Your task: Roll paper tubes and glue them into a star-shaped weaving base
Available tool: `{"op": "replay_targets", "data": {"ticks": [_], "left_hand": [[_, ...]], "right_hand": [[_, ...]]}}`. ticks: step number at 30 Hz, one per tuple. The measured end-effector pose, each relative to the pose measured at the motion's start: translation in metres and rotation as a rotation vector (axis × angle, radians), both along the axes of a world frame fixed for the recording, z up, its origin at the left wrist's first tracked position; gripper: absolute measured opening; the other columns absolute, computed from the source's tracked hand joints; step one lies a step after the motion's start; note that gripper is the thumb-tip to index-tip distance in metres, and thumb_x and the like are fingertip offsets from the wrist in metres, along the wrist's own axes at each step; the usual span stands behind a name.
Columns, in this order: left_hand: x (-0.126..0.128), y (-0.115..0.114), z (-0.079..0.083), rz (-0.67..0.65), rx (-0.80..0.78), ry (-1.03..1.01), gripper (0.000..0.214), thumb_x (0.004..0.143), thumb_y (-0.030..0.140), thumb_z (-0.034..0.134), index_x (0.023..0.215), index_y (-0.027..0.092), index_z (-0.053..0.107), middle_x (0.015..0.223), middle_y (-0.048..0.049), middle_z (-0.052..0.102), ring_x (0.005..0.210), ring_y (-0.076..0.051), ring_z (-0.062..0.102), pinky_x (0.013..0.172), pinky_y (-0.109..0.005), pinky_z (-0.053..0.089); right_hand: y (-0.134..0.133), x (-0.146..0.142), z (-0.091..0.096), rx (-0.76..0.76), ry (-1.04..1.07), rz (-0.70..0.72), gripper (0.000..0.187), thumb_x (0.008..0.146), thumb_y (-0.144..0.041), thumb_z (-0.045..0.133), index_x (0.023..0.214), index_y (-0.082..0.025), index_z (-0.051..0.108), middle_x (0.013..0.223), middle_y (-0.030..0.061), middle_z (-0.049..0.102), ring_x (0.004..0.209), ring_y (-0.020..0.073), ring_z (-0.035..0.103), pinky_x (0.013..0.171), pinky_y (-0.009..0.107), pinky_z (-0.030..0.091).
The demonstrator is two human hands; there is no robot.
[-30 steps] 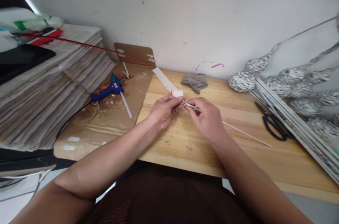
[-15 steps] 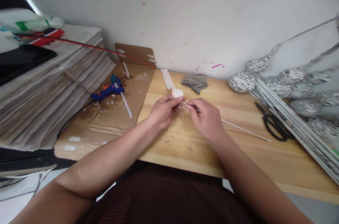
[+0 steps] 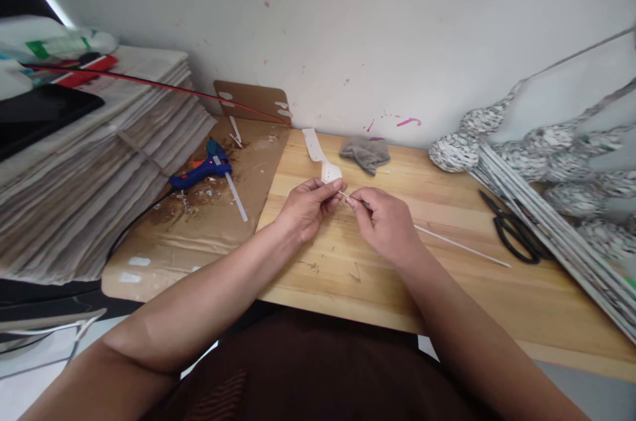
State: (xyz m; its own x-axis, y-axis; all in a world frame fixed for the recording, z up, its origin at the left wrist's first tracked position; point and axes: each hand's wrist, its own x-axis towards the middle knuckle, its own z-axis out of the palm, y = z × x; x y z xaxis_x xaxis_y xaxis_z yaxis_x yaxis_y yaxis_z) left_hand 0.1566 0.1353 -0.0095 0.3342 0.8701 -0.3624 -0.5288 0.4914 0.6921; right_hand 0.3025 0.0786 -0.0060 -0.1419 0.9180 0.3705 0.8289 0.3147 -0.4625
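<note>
Over the wooden table, my left hand point(image 3: 313, 207) is closed, thumb against fingers, pinching the near end of a white paper strip point(image 3: 312, 144) marked with small dots. The strip curls up at the fingers and its far part lies flat toward the wall. My right hand point(image 3: 380, 215) is closed around a thin white stick point(image 3: 462, 246). One end of the stick reaches my left fingertips, and the long rest sticks out to the right past my palm. How the stick meets the paper is hidden by the fingers.
At left, a blue glue gun point(image 3: 201, 172) lies on stained cardboard point(image 3: 218, 235) beside a tall newspaper stack point(image 3: 99, 176). A grey cloth point(image 3: 366, 154) sits by the wall. To the right are black scissors point(image 3: 517, 239), a bundle of paper rods point(image 3: 551, 229) and woven paper bulbs point(image 3: 454, 151).
The curled part of the paper strip has shifted slightly down and toward my left fingers. The stick has moved a little to the right; both hands stay nearly in place.
</note>
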Motion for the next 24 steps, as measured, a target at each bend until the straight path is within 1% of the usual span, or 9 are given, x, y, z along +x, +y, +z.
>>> {"op": "replay_targets", "data": {"ticks": [3, 5, 7, 9, 13, 15, 18, 20, 24], "left_hand": [[0.0002, 0.0001, 0.0014, 0.023, -0.009, 0.002, 0.008, 0.079, 0.003, 0.066, 0.073, 0.007, 0.062, 0.068, -0.0026, 0.066, 0.053, -0.003, 0.058, 0.054, -0.011, 0.049], [0.0004, -0.0002, 0.0019, 0.028, -0.010, 0.006, 0.008, 0.078, 0.003, 0.067, 0.073, 0.007, 0.062, 0.068, -0.0027, 0.066, 0.053, -0.003, 0.058, 0.054, -0.011, 0.050], [0.0004, -0.0004, 0.0019, 0.026, -0.003, 0.008, 0.008, 0.077, 0.005, 0.069, 0.073, 0.007, 0.063, 0.066, -0.0021, 0.066, 0.052, -0.003, 0.057, 0.053, -0.011, 0.049], [0.0002, -0.0002, 0.0015, 0.013, 0.002, 0.004, 0.008, 0.078, 0.007, 0.069, 0.073, 0.007, 0.063, 0.065, -0.0015, 0.065, 0.050, -0.002, 0.056, 0.051, -0.010, 0.048], [0.0000, 0.0005, 0.0006, 0.007, 0.000, -0.010, 0.008, 0.080, 0.006, 0.066, 0.073, 0.007, 0.062, 0.067, -0.0021, 0.066, 0.051, -0.002, 0.056, 0.052, -0.011, 0.049], [0.0002, 0.0007, 0.0002, 0.013, 0.000, -0.010, 0.010, 0.079, 0.005, 0.067, 0.072, 0.008, 0.061, 0.068, -0.0028, 0.066, 0.053, -0.003, 0.058, 0.054, -0.011, 0.049], [0.0007, 0.0004, -0.0010, 0.012, 0.000, -0.004, 0.010, 0.078, 0.005, 0.068, 0.071, 0.008, 0.062, 0.068, -0.0032, 0.066, 0.054, -0.004, 0.059, 0.056, -0.012, 0.050], [0.0007, 0.0001, -0.0022, 0.008, 0.003, -0.006, 0.009, 0.079, 0.006, 0.068, 0.072, 0.008, 0.062, 0.068, -0.0032, 0.066, 0.055, -0.004, 0.059, 0.056, -0.012, 0.050], [-0.0005, 0.0002, -0.0045, -0.032, 0.019, -0.014, 0.006, 0.082, 0.010, 0.065, 0.077, 0.007, 0.063, 0.074, -0.0049, 0.068, 0.056, -0.004, 0.060, 0.058, -0.013, 0.052]], "right_hand": [[-0.0001, -0.0005, -0.0008, 0.019, 0.007, -0.023, 0.014, 0.093, -0.026, 0.050, 0.092, -0.020, 0.063, 0.088, 0.0049, 0.068, 0.081, 0.0187, 0.062, 0.073, 0.030, 0.044], [-0.0001, -0.0007, -0.0012, 0.050, 0.020, -0.042, 0.012, 0.091, -0.026, 0.054, 0.097, -0.020, 0.063, 0.093, 0.0052, 0.067, 0.082, 0.0186, 0.062, 0.073, 0.029, 0.044], [0.0000, -0.0008, -0.0010, 0.055, 0.016, -0.038, 0.012, 0.091, -0.026, 0.053, 0.095, -0.021, 0.063, 0.092, 0.0047, 0.067, 0.081, 0.0178, 0.062, 0.071, 0.028, 0.044], [0.0002, -0.0007, -0.0002, 0.037, 0.001, -0.022, 0.016, 0.094, -0.026, 0.048, 0.091, -0.021, 0.063, 0.088, 0.0043, 0.066, 0.079, 0.0173, 0.061, 0.071, 0.028, 0.043], [0.0006, -0.0007, 0.0005, -0.014, -0.015, -0.004, 0.019, 0.095, -0.025, 0.045, 0.088, -0.020, 0.062, 0.085, 0.0048, 0.066, 0.079, 0.0183, 0.061, 0.072, 0.030, 0.043], [0.0007, -0.0008, -0.0006, -0.024, -0.020, -0.006, 0.018, 0.094, -0.024, 0.046, 0.088, -0.020, 0.062, 0.085, 0.0052, 0.067, 0.079, 0.0189, 0.061, 0.072, 0.030, 0.043], [0.0006, -0.0014, -0.0023, 0.020, 0.001, -0.038, 0.012, 0.090, -0.025, 0.053, 0.096, -0.020, 0.062, 0.092, 0.0065, 0.067, 0.081, 0.0196, 0.061, 0.071, 0.030, 0.044], [0.0005, -0.0020, -0.0022, 0.036, 0.008, -0.055, 0.011, 0.089, -0.025, 0.055, 0.095, -0.020, 0.063, 0.092, 0.0063, 0.067, 0.080, 0.0191, 0.062, 0.071, 0.030, 0.044], [0.0008, -0.0024, -0.0004, 0.003, -0.031, -0.043, 0.015, 0.093, -0.023, 0.048, 0.089, -0.021, 0.063, 0.088, 0.0059, 0.069, 0.081, 0.0197, 0.063, 0.072, 0.030, 0.043]]}}
